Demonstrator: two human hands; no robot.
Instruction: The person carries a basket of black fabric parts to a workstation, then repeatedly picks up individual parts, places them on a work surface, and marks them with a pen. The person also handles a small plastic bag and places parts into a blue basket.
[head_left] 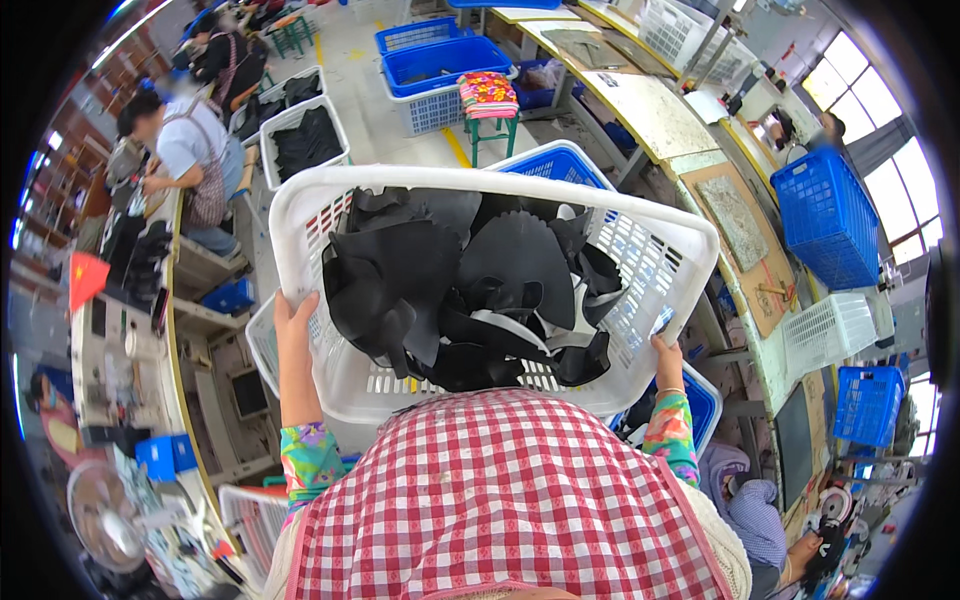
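A large white plastic basket (480, 180) with slotted walls is held up in front of my checked apron. Inside it lies a heap of black cut sheet pieces (400, 280), some curved and some with notched edges; a few show pale undersides. My left hand (296, 325) grips the basket's left side, thumb over the rim. On the right side, my right hand (667, 360) closes around the rim, its fingers partly hidden behind the wall. The basket's near edge is at the apron, which covers part of it.
Workbenches (640, 110) run along the right, bearing a blue crate (825, 210) and a white basket (830, 330). Ahead stand stacked blue and white crates (445, 70) and a stool with a patterned cover (488, 95). People sit at the left benches, near a basket of black pieces (305, 140).
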